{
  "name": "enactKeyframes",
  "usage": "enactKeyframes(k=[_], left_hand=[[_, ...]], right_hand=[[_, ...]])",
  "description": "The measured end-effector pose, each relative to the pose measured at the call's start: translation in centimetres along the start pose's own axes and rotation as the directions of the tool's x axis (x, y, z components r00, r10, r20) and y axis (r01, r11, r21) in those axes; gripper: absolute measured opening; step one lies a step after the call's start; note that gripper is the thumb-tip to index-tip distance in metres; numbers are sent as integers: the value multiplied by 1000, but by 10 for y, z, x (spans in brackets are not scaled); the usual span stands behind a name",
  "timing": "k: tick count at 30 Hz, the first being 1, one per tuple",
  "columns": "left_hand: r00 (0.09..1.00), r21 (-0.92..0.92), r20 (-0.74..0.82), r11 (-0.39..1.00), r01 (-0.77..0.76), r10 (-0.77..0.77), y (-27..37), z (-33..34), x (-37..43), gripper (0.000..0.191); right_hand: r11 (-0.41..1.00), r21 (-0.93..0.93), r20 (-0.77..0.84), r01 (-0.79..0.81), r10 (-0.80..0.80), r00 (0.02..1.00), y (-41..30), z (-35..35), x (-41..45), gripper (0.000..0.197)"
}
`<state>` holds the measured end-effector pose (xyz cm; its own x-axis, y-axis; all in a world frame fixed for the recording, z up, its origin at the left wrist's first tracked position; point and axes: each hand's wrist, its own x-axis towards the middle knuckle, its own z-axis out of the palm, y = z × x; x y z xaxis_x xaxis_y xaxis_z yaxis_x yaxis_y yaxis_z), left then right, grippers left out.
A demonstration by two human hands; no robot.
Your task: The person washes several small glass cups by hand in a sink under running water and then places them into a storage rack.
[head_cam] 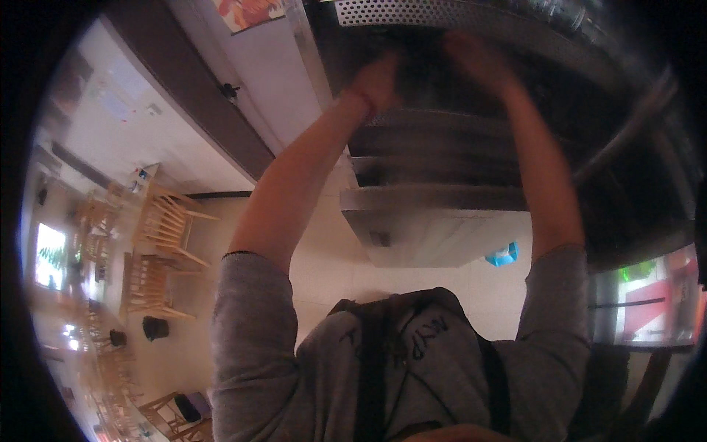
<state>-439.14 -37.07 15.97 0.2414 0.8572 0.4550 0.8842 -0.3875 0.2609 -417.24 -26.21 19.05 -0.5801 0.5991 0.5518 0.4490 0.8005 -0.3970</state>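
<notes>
My left hand [381, 77], with a red band at the wrist, reaches over the dark top [422, 72] of a metal unit. My right hand [478, 58] is stretched out above the same dark area, apart from the left. Motion blur and shadow hide the fingers of both, so I cannot tell whether either holds anything. Beyond the hands runs a perforated metal panel [400, 12]. Nearer to my body, the unit's front [436, 199] has several horizontal ledges.
To the left stand a wall with a dark post [188, 72] and several wooden chairs [165, 221]. A black bin [155, 328] sits on the floor. Below the unit's front is a blue item [502, 254]. Dark metal framework [624, 132] rises at the right.
</notes>
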Motion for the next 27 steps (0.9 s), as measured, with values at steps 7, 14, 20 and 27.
enactKeyframes(k=[7,14,20,27], left_hand=[[994,262,44,962,81,-95,34,-44,25,43],[974,437,133,893,108,-183,-7,-2,68,37],[921,414,299,904,111,-250,-110,41,98,39],[964,418,250,908,-21,-93,-63,29,96,38]], right_hand=[[907,-377,306,190,-72,949,-13,26,56,38],[990,-125,351,64,-16,936,5,66,91,40],[998,34,362,54,-63,930,-6,63,103,43],[998,53,448,-41,13,894,9,46,77,47]])
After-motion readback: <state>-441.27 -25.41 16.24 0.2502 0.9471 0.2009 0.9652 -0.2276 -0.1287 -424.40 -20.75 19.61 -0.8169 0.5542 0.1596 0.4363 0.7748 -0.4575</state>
